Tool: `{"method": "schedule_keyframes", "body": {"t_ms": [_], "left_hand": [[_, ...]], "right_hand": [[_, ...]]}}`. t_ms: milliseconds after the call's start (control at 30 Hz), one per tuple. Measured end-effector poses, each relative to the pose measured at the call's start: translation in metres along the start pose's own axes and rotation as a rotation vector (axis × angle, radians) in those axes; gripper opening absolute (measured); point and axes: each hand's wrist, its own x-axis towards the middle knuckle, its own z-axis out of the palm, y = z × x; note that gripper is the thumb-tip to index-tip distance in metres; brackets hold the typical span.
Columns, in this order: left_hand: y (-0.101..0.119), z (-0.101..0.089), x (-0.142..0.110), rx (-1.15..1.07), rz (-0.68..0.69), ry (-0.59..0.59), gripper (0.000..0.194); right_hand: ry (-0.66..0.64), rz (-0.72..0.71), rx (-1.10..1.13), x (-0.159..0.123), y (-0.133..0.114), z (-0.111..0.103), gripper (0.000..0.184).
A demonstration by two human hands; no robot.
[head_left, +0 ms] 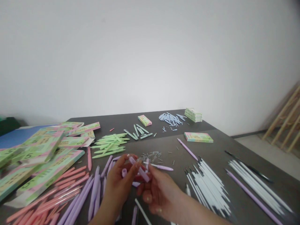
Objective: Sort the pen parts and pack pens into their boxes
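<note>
Near the table's front, my two hands are close together. My left hand (pixel 120 179) is closed around a short purple pen barrel (pixel 143 175), and another purple tube end (pixel 124 172) pokes out between its fingers. My right hand (pixel 161 189) is closed, thumb and fingers pinching a small purple pen part (pixel 147 164) beside that barrel. Just beyond the fingers lie small metal springs (pixel 151 155) and a purple-and-white pen (pixel 161 167). Below the hands, a white refill (pixel 142 211) lies on the table. The fingers partly hide the held parts.
Flat printed cartons (pixel 47 147) cover the left side. Purple barrels (pixel 78 200), coral barrels (pixel 47 203) and green pens (pixel 110 144) lie nearer. White refills (pixel 208 184) spread at right. Blue pen parts (pixel 171 118) and stacked boxes (pixel 193 115) sit at the back.
</note>
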Motion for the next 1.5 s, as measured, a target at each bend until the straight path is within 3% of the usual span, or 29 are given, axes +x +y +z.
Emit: {"method": "schedule_keyframes", "body": {"t_ms": [100,233,400,533,700,800,867,1033,1133,1300,1433,1500], "left_hand": [[-0.003,0.006,-0.01,0.311,0.201,-0.083,0.017],[-0.008,-0.002,-0.006,0.588,0.269,-0.269,0.013],[0.0,-0.008,-0.003,0.545,0.255,-0.252,0.013],[0.004,-0.008,-0.006,0.578,0.303,-0.326,0.017],[-0.005,0.005,-0.016,0.386,0.282,-0.029,0.038],[-0.01,0.015,-0.022,0.334,0.328,0.069,0.022],[-0.011,0.017,-0.023,0.313,0.332,0.113,0.02],[-0.01,0.009,-0.018,0.323,0.233,0.09,0.041],[-0.009,0.004,-0.015,0.387,0.234,0.063,0.026],[0.0,0.01,-0.017,0.332,0.262,0.158,0.017],[0.007,0.011,-0.012,0.161,0.189,0.187,0.043],[0.009,0.006,-0.005,0.035,0.064,0.174,0.051]], "right_hand": [[-0.084,0.113,0.229,0.001,0.004,-0.002,0.045],[-0.03,0.163,0.232,0.01,0.008,-0.012,0.03],[-0.026,0.151,0.2,0.014,0.011,-0.011,0.018],[-0.066,0.167,0.198,0.013,0.01,-0.009,0.014],[-0.116,0.178,0.218,0.013,0.009,-0.01,0.017],[-0.131,0.154,0.218,0.01,0.008,-0.007,0.017],[-0.13,0.141,0.205,0.008,0.008,-0.005,0.019],[-0.108,0.182,0.154,0.006,0.007,-0.003,0.031],[-0.09,0.17,0.14,0.008,0.009,-0.003,0.031],[-0.096,0.181,0.151,0.011,0.013,-0.007,0.032],[-0.122,0.192,0.178,0.009,0.012,-0.007,0.039],[-0.121,0.169,0.168,0.007,0.01,-0.006,0.037]]}}
